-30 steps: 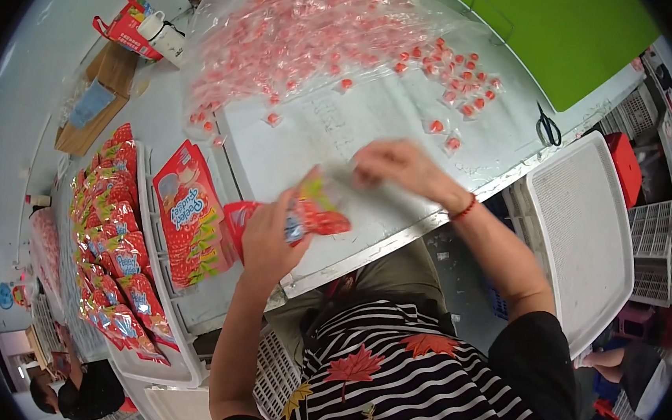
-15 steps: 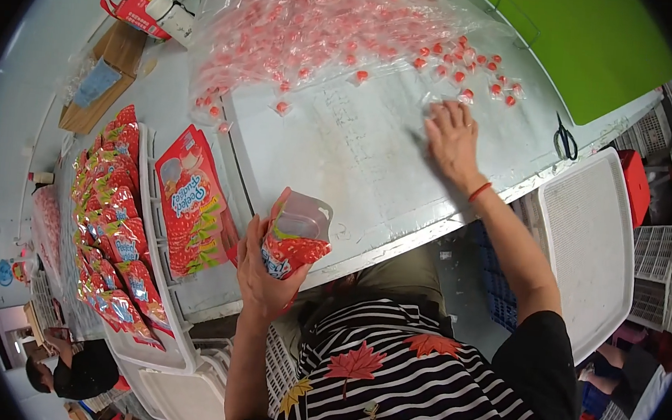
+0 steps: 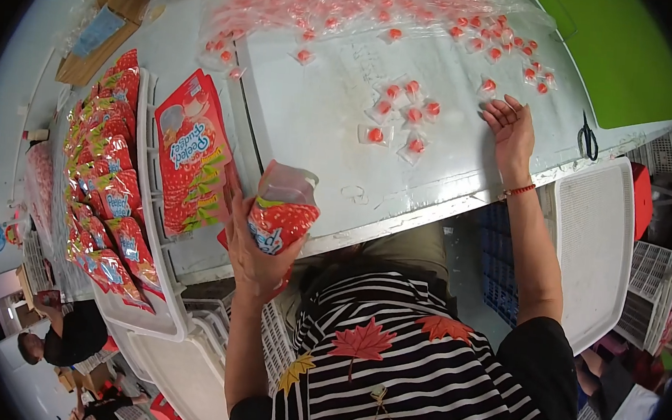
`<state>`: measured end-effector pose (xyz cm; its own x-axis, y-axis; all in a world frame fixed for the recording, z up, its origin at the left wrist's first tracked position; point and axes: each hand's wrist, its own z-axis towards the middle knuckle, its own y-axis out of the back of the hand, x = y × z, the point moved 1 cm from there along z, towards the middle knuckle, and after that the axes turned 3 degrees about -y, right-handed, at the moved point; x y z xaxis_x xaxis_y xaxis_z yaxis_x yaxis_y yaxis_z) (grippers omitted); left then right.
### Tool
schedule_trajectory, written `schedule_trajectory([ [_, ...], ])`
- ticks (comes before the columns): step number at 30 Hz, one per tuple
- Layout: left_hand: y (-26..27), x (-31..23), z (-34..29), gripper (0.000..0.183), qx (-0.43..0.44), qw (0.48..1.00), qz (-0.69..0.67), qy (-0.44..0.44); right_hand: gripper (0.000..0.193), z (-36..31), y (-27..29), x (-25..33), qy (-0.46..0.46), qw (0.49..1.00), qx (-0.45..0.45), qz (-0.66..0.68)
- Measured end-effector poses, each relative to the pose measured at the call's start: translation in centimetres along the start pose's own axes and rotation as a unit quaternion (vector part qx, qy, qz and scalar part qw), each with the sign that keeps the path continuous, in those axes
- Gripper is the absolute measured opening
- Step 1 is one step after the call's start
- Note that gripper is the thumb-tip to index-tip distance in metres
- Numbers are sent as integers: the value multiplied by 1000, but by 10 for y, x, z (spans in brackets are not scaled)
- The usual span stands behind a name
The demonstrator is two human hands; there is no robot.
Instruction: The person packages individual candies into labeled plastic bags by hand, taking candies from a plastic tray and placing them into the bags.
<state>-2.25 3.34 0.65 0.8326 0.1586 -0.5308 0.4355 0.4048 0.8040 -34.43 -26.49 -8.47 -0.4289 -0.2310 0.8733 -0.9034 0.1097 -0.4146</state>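
My left hand is closed around a red strawberry-print candy pouch, upright at the table's front edge with its clear upper part facing up. Several red candies in clear wrappers lie loosely grouped on the white table between my hands. Palm partly up and fingers loosely bent apart, my right hand shows nothing in it. Its fingertips are just below a single wrapped candy. Farther back spreads a big heap of wrapped candies, partly under clear plastic film.
Flat red pouches are stacked left of my left hand. Beyond them a white tray holds filled pouches. Black scissors lie near the right edge, beside a green board and a white tray. Other people are at lower left.
Several wrapped candies now lie on the middle of the table, where it was bare. My right hand has moved right and turned its palm up; my left still holds the pouch.
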Motion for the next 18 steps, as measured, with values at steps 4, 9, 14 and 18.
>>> schedule_trajectory([
  [4,1,11,-1,113,7,1000,17,16,21,-30,-17,-4,203,897,25,-391],
  [9,-3,8,-1,109,-8,999,-22,29,29,-105,-83,-19,436,661,241,-561],
  [14,1,12,-4,113,-24,999,-28,32,27,-112,-60,-39,447,610,269,-597],
  [18,8,18,-7,114,-38,999,-14,8,21,-74,-25,-10,469,606,191,-613],
])
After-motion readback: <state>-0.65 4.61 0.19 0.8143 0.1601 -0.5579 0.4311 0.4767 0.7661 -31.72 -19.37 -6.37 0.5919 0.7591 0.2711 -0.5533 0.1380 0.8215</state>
